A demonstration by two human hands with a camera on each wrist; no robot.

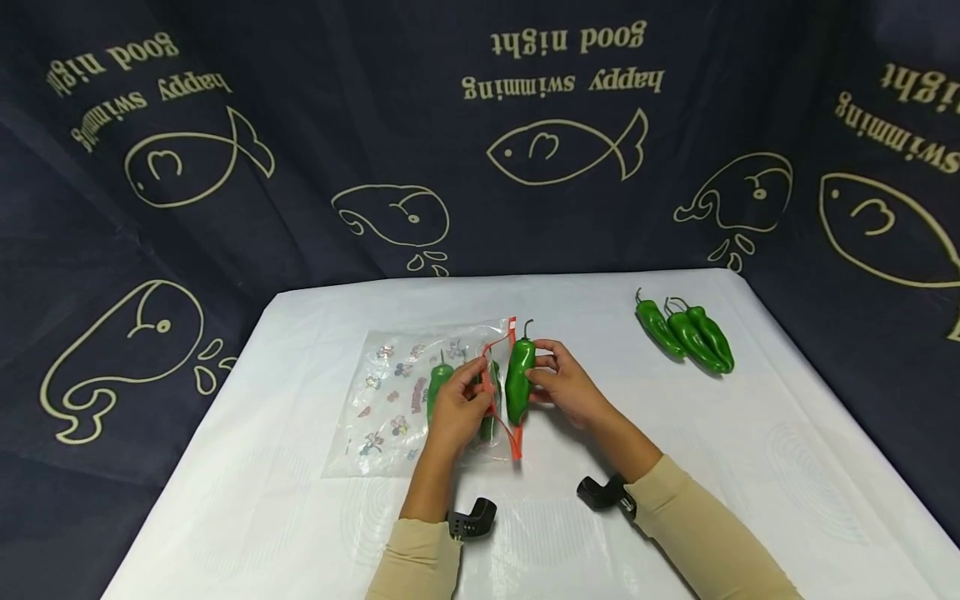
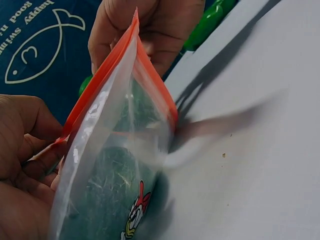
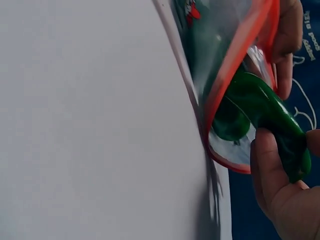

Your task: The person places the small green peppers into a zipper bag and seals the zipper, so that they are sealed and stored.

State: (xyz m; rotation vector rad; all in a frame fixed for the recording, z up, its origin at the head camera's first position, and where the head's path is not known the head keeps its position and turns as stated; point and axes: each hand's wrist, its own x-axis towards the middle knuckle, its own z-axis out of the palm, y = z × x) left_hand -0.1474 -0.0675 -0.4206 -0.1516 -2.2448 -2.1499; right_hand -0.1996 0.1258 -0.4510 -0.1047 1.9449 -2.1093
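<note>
A clear zip bag [image 1: 352, 446] with a red zip edge and cartoon prints lies on the table, its mouth spread toward the right. My left hand [image 1: 454, 410] pinches the upper rim of that mouth. Green peppers show through the plastic, one pepper [image 1: 437, 385] left of my left hand. Between thumb and fingers, my right hand [image 1: 568, 390] holds another green pepper [image 1: 519, 385] at the opening. In the right wrist view, one end of this held pepper [image 3: 272, 110] reaches inside the red rim, beside a pepper [image 3: 232, 120] in the bag.
Three green peppers [image 1: 697, 337] lie together at the back right of the white table [image 1: 750, 467]. A dark blue cloth [image 1: 375, 125] printed with fish and whales hangs behind the table. Black wrist cameras are strapped to both forearms.
</note>
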